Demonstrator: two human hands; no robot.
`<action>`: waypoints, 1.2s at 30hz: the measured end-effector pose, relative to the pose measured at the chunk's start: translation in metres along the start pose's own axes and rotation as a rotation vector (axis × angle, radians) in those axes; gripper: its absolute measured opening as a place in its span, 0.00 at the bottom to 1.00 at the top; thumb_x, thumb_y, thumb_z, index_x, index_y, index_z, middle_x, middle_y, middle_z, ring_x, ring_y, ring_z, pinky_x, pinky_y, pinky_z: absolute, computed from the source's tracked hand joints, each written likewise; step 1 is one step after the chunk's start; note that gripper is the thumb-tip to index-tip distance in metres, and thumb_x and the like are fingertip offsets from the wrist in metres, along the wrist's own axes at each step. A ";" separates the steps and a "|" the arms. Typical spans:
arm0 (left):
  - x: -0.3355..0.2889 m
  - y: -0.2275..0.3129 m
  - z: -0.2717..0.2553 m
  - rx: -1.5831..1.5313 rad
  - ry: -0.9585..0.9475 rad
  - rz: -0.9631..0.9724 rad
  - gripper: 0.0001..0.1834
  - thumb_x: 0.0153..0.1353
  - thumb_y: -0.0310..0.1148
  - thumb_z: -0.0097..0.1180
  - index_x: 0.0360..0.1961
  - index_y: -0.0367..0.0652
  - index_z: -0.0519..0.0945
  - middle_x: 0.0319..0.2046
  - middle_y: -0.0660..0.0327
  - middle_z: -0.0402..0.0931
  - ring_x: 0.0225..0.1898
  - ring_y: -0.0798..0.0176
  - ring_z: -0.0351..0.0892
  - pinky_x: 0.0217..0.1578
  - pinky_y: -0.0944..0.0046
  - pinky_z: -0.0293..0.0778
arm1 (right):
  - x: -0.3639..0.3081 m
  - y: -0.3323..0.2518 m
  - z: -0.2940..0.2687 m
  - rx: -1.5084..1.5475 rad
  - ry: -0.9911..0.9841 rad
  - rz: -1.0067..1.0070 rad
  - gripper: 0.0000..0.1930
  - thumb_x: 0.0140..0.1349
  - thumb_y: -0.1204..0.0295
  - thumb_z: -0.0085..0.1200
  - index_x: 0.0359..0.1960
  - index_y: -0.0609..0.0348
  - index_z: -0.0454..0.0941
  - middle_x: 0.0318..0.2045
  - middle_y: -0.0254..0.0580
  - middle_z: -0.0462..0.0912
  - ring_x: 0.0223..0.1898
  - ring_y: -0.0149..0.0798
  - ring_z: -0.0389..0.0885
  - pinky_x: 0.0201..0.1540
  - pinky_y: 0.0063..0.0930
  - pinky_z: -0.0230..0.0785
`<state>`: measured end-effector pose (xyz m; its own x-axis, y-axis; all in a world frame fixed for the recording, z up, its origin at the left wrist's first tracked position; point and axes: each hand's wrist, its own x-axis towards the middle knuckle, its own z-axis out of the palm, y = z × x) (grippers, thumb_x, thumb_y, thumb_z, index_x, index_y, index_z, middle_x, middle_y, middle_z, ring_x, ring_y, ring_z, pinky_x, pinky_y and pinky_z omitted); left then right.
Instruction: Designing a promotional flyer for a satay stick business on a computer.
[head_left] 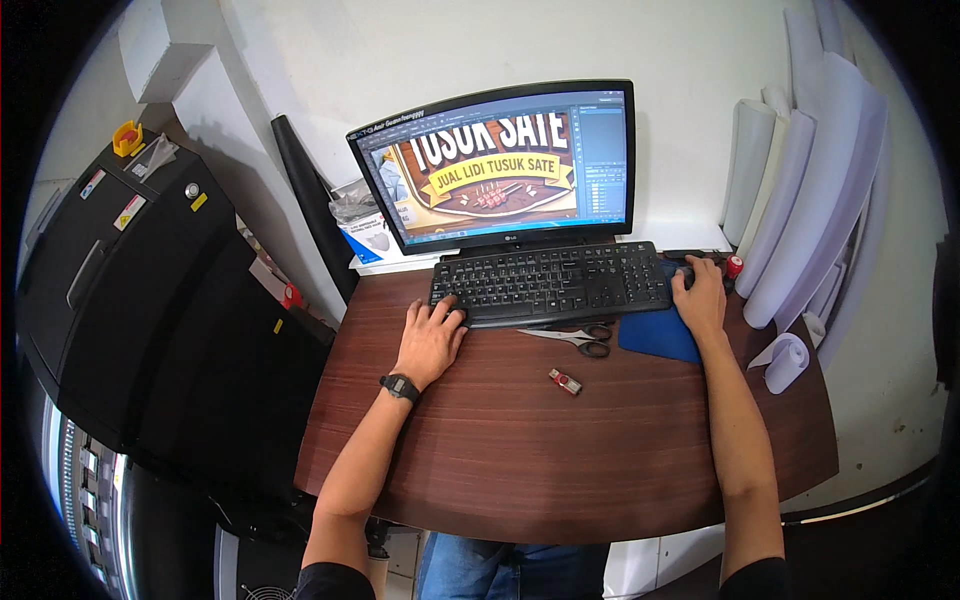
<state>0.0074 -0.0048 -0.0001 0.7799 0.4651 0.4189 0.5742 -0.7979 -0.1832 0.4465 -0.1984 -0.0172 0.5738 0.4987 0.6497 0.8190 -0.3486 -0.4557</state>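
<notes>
My left hand rests at the lower left corner of a black keyboard, its fingers spread over the keys. A dark watch is on that wrist. At the right, my right hand is curled over a dark computer mouse, mostly hidden under it, on a blue mouse pad. Behind the keyboard stands a monitor with a banner design in an editing program. Scissors with black handles lie below the keyboard, and a red and silver USB stick lies nearer to me.
The brown wooden table has a curved front edge. Rolled white sheets lean at the right, with a small paper roll on the table. A large black machine stands at the left. A box sits beside the monitor.
</notes>
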 end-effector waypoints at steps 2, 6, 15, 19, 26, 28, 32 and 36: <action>0.003 0.000 -0.004 0.000 -0.036 0.001 0.14 0.71 0.40 0.59 0.53 0.46 0.81 0.62 0.55 0.74 0.60 0.45 0.74 0.71 0.38 0.58 | 0.000 -0.003 -0.003 0.005 -0.005 0.008 0.20 0.64 0.64 0.57 0.53 0.63 0.83 0.49 0.50 0.82 0.53 0.56 0.80 0.57 0.48 0.74; 0.000 0.005 -0.002 0.030 -0.026 -0.011 0.16 0.71 0.41 0.59 0.54 0.46 0.81 0.62 0.54 0.74 0.59 0.48 0.75 0.72 0.35 0.55 | -0.001 0.000 -0.002 0.001 -0.008 0.006 0.19 0.64 0.64 0.57 0.52 0.63 0.83 0.49 0.51 0.82 0.53 0.55 0.80 0.56 0.48 0.75; 0.000 0.002 0.000 0.007 0.025 -0.038 0.17 0.70 0.41 0.60 0.56 0.48 0.79 0.60 0.55 0.74 0.58 0.48 0.75 0.70 0.35 0.57 | -0.001 -0.001 -0.003 -0.011 0.000 -0.010 0.19 0.64 0.64 0.57 0.53 0.63 0.83 0.47 0.50 0.82 0.51 0.55 0.80 0.55 0.47 0.75; -0.001 0.003 -0.002 0.023 -0.008 -0.032 0.17 0.70 0.41 0.60 0.57 0.50 0.79 0.61 0.57 0.74 0.58 0.50 0.75 0.69 0.36 0.58 | -0.001 -0.002 -0.002 -0.025 0.006 -0.018 0.19 0.64 0.64 0.57 0.52 0.62 0.83 0.45 0.50 0.82 0.51 0.55 0.80 0.55 0.47 0.75; -0.003 0.011 -0.002 -0.009 0.082 0.078 0.22 0.71 0.39 0.59 0.65 0.56 0.76 0.68 0.56 0.68 0.69 0.51 0.67 0.70 0.37 0.58 | -0.001 0.000 -0.001 -0.007 0.021 -0.037 0.15 0.61 0.68 0.58 0.46 0.61 0.85 0.44 0.49 0.82 0.50 0.54 0.80 0.54 0.46 0.75; -0.002 0.009 -0.002 -0.012 0.053 0.089 0.22 0.71 0.38 0.58 0.66 0.57 0.77 0.69 0.56 0.67 0.71 0.51 0.65 0.71 0.36 0.57 | -0.001 0.000 -0.002 -0.017 0.008 -0.028 0.14 0.60 0.69 0.58 0.45 0.61 0.85 0.44 0.49 0.82 0.49 0.54 0.80 0.53 0.46 0.75; 0.000 0.009 -0.001 -0.022 -0.011 0.082 0.22 0.71 0.37 0.58 0.66 0.57 0.77 0.72 0.58 0.65 0.75 0.52 0.60 0.73 0.35 0.53 | 0.000 0.003 -0.002 -0.042 -0.012 -0.035 0.11 0.60 0.70 0.58 0.41 0.61 0.85 0.44 0.47 0.82 0.49 0.53 0.80 0.54 0.46 0.75; 0.000 0.009 0.000 -0.033 -0.012 0.076 0.23 0.71 0.35 0.57 0.66 0.58 0.77 0.73 0.59 0.65 0.76 0.53 0.60 0.74 0.36 0.53 | -0.002 0.003 -0.001 -0.046 0.007 -0.049 0.10 0.60 0.70 0.59 0.39 0.62 0.86 0.47 0.46 0.83 0.51 0.52 0.80 0.55 0.44 0.75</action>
<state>0.0127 -0.0116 -0.0013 0.8240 0.4072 0.3939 0.5050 -0.8431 -0.1849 0.4479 -0.2013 -0.0190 0.5324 0.5105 0.6752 0.8454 -0.3602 -0.3944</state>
